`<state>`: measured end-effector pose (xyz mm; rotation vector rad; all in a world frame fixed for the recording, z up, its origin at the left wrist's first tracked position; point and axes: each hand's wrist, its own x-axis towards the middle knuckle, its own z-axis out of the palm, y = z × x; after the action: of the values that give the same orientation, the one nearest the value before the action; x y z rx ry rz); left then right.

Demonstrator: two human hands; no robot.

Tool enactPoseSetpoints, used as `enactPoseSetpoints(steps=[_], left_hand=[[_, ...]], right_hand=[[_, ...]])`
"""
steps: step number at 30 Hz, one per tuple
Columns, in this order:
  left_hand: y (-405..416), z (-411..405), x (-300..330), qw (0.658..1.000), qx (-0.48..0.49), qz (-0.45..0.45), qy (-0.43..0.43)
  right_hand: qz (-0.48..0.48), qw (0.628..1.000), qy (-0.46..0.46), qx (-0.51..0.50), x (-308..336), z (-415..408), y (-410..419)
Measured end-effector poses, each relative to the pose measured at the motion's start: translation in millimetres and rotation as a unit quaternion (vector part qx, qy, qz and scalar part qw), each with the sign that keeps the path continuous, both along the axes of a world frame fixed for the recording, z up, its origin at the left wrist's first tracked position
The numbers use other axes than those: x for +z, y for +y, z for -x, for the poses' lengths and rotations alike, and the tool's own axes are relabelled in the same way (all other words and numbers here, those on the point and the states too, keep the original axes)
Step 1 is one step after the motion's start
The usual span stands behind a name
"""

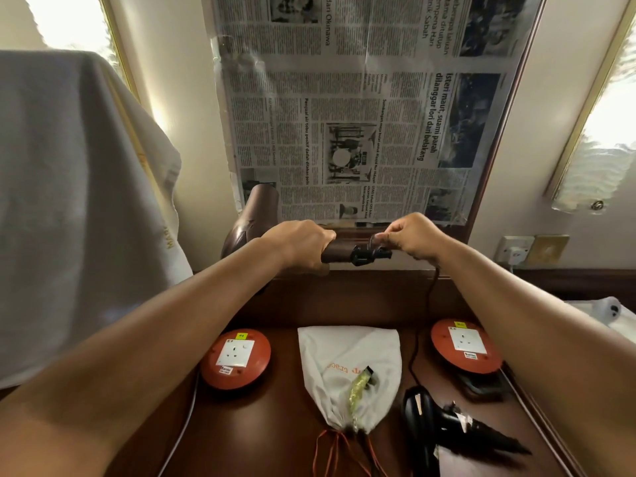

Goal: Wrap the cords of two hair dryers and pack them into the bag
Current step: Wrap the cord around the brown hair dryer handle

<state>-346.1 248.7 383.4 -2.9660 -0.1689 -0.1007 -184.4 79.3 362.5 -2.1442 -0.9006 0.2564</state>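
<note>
Gloss, cloth and paper on dark polished wood

The dark brown wooden table point(282, 421) shines smooth; the white cloth drawstring bag point(347, 359) looks matt; the black plastic hair dryer point(433, 418) is glossy; the printed newspaper sheet point(361, 108) lies under shiny film.

Behind the fingers a newspaper sheet point(361, 108) covers a framed mirror, a grey cloth point(69, 184) hangs well to their left, a wall socket point(515, 250) sits to their right, and two red round socket units point(236, 359) point(466, 346) lie on the dark wooden table point(275, 425) below them.
</note>
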Motion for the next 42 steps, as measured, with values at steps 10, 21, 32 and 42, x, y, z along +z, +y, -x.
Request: enactPoseSetpoints(steps=[10,21,32,42], left_hand=[[3,-11,-11,0.998,0.037,0.040,-0.009],[4,-18,-16,0.993,0.085,0.082,-0.012],[-11,-11,-17,0.991,0.043,0.126,-0.013],[-18,-4,-4,0.994,-0.015,0.110,0.001]], right_hand=[[-0.105,0.973,-0.204,-0.029,28,30,-12],[-0.226,0.962,-0.150,-0.016,-65,96,-27],[-0.199,0.976,0.089,0.028,-110,76,-21],[-0.010,0.989,0.142,0.030,-63,28,-20]])
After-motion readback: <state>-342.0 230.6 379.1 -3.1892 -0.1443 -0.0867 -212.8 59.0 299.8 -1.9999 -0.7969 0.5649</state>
